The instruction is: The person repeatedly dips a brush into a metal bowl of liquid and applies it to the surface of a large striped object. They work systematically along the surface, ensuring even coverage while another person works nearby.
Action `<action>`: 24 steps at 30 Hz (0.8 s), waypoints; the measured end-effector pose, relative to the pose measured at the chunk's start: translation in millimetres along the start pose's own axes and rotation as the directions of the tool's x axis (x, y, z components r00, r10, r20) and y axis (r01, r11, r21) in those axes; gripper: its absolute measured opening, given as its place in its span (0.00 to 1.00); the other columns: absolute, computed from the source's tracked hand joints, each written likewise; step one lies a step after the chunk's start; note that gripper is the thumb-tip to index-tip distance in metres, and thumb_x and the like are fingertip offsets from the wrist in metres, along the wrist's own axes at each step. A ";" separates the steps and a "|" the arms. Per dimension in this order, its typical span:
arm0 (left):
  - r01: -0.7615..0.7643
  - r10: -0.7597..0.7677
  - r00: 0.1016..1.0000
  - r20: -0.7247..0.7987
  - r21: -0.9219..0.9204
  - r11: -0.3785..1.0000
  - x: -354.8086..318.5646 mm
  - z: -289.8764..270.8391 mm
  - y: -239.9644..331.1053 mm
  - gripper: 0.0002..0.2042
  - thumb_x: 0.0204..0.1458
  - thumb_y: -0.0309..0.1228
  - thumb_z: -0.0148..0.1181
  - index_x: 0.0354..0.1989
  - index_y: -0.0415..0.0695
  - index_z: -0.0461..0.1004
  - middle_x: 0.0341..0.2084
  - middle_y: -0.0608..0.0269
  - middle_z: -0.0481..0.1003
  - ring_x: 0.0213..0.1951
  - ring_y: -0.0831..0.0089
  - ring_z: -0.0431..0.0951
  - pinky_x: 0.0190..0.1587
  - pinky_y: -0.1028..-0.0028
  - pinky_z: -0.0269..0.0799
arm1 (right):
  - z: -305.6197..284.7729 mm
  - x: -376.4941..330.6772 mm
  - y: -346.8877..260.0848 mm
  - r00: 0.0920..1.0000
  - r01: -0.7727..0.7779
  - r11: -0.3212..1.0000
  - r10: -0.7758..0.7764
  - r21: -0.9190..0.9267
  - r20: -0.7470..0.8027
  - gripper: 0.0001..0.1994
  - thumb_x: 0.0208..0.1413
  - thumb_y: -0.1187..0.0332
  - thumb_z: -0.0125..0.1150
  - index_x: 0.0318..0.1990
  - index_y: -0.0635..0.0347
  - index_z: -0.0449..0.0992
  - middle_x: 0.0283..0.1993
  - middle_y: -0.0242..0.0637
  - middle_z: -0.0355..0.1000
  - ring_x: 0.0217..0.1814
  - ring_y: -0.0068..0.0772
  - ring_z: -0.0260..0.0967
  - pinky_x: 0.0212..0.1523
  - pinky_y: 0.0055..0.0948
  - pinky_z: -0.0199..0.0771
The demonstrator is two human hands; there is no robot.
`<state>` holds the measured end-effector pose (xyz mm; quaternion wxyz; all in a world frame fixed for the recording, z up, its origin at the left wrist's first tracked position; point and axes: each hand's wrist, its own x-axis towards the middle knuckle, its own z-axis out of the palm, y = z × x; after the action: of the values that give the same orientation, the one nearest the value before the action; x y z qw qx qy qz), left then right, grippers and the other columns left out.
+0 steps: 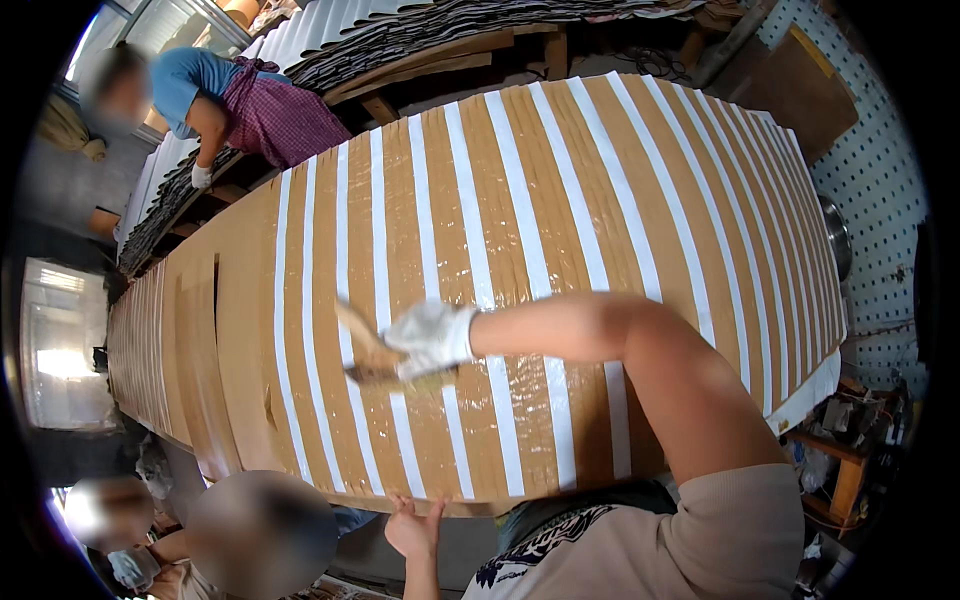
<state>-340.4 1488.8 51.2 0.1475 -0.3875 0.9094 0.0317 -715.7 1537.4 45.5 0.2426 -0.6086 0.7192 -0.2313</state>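
Observation:
My right hand (432, 338), in a white glove, is closed round a wide brush (362, 334) with a wooden handle. Motion blurs hand and brush, and the bristle end lies low over the striped surface. Beneath it spreads a long run of brown and white strips (525, 245), like overlapping sheets with their edges showing. A wet shine covers its middle part. My bare left hand (412, 528) rests at the near edge of the table, thumb and fingers apart, fingertips touching the rim. It holds nothing that I can see.
Plain brown board (245, 320) lies to the left, with more striped sheets beyond. At the far left a person (215, 95) bends over another bench of layered sheets (420, 50). Other people are at lower left. A wooden stand (845, 490) with clutter stands at right.

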 end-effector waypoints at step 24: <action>-0.121 0.128 0.981 -0.143 0.057 0.991 -1.4 28.8 -17.4 0.49 0.37 0.61 0.68 0.55 0.25 0.66 0.31 0.42 0.78 0.32 0.49 0.80 0.32 0.62 0.75 | -41.1 -136.3 -6.9 0.943 -0.331 0.943 0.332 0.035 -0.029 0.40 0.54 0.27 0.35 0.31 0.62 0.72 0.29 0.47 0.74 0.37 0.47 0.76 0.58 0.62 0.62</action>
<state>-320.0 1482.6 25.2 0.0871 -0.3274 0.9408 -0.0094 -717.0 1672.5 90.9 0.2745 -0.4713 0.8119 -0.2082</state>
